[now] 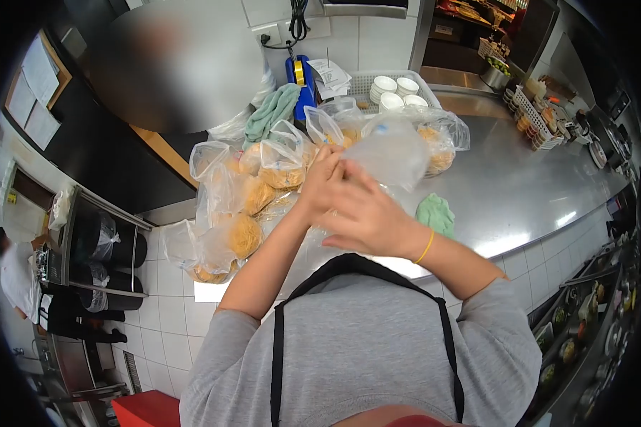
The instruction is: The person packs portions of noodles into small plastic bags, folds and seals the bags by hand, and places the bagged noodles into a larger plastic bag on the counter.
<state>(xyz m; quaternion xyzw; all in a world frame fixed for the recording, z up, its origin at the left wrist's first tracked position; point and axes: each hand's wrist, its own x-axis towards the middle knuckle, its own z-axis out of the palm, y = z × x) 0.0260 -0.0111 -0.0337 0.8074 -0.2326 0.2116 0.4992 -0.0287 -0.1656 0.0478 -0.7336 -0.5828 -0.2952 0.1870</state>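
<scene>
My left hand [323, 186] is closed, its fingertips pinched at the near-left edge of a clear plastic bag [390, 155] that balloons out to the right and looks empty. In front of it, my right hand [367, 217] crosses over, blurred by motion, with its fingers apart; I see nothing gripped in it. Left of my hands lie several knotted or loose clear bags of yellowish-orange shredded food [243, 236]. Another filled bag [438, 151] sits behind the ballooned bag. What the food is, I cannot make out.
The steel counter [527, 171] stretches right, with a green cloth [435, 215] near its front edge. Behind stand a teal towel [272, 112], a blue tape dispenser [301, 89] and a white basket [429, 87] of small bowls. A person in white [214, 64] stands across the counter.
</scene>
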